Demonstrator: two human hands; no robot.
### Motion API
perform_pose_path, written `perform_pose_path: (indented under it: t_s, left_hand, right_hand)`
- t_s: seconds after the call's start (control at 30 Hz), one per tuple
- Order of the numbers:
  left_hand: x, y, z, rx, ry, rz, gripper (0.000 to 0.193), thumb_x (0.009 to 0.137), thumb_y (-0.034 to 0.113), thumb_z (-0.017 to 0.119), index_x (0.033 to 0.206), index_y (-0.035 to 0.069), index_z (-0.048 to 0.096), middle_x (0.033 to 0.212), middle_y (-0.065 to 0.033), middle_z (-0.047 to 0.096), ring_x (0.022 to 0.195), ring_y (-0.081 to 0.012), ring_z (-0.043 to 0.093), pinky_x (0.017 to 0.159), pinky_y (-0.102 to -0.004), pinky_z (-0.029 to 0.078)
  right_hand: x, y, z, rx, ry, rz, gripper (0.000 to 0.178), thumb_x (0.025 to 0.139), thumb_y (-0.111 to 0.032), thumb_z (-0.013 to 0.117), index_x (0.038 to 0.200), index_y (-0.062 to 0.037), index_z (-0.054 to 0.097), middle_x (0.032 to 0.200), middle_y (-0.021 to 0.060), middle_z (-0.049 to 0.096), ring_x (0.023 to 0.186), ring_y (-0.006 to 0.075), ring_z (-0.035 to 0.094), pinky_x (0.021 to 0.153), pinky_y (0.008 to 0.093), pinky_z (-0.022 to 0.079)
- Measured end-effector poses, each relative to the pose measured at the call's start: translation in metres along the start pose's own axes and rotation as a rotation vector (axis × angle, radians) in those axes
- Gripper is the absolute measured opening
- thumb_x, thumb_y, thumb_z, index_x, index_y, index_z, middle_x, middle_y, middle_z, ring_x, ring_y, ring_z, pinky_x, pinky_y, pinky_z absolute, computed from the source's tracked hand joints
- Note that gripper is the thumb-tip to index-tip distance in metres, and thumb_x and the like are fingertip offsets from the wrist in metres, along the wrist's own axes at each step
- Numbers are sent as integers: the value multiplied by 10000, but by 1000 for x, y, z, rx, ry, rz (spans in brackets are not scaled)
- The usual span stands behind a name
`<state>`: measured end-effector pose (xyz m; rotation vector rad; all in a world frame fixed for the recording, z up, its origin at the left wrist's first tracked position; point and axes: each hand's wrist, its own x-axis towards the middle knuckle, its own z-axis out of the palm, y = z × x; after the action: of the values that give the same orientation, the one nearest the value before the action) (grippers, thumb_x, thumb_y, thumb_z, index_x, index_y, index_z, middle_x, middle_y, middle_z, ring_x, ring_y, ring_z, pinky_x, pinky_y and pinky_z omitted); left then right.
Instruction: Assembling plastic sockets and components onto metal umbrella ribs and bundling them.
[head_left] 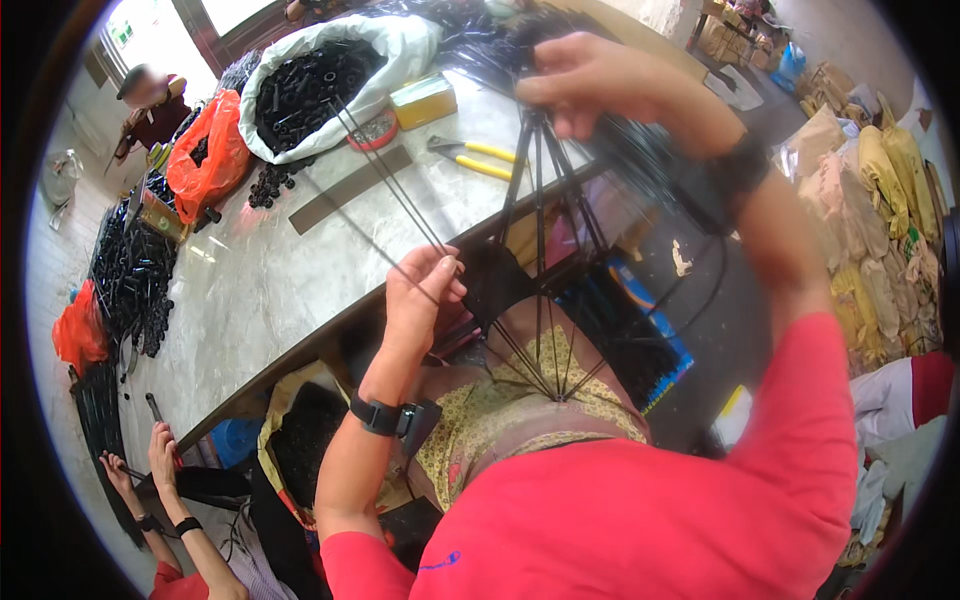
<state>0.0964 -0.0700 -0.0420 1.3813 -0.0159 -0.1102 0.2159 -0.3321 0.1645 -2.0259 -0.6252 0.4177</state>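
My left hand (425,295) is closed in a pinch on several thin dark rods (393,183), which slant up and left over the table. My right hand (590,85), raised and slightly blurred, has its fingers closed at the top of a black umbrella frame (541,190). The frame's ribs spread downward from there, and thin ribs gather again at a point over my lap. Just left of the frame, yellow-handled pliers (475,158) lie on the table.
The pale table (240,290) carries a white sack (420,45) of black parts, an orange bag (210,150), a yellow box (423,100), a red dish (373,132) and a flat bar (350,190). A co-worker's hands (163,460) work at lower left. Wrapped bundles (880,180) stand right.
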Motion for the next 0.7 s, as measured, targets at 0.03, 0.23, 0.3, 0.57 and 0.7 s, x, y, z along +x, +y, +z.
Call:
perform_pose_path:
  t_s: [0.03,0.23,0.3,0.57,0.7]
  left_hand:
    - [1,-3,-3,11,-13,-16,257,966,151,600,1158,-16,632,896,-51,673,717,-109,629,656,-232,497]
    - [-5,-11,11,-74,-92,-92,649,1005,478,497,1439,0,439,1270,-125,589,1148,-187,562,909,-292,435]
    - [-10,-12,15,-76,-164,-124,809,988,623,390,1512,13,306,1424,-167,481,1302,-250,465,1008,-340,385]
    - [-28,-31,32,-482,-298,-242,1134,786,890,290,1581,121,38,1513,-169,398,1373,-289,403,1089,-432,319]
    - [-31,-41,43,-521,-433,-262,1119,793,887,266,1578,114,69,1558,-166,326,1391,-286,379,1107,-426,297]
  right_hand:
    - [-4,3,0,-4,0,-2,355,896,-337,718,889,-17,564,752,26,595,620,118,692,489,215,565]
    - [-31,-3,-1,89,87,7,347,913,-368,699,849,-62,548,736,12,591,583,91,671,479,196,552]
    - [-39,-4,0,83,94,3,342,917,-369,694,862,-65,548,733,11,594,580,88,669,469,190,544]
    - [-70,-11,3,83,142,-9,331,921,-341,695,808,-68,546,704,-5,596,555,84,662,434,179,522]
    - [-85,-16,1,103,198,-47,323,914,-340,703,812,-75,549,641,-11,586,536,69,641,435,171,499]
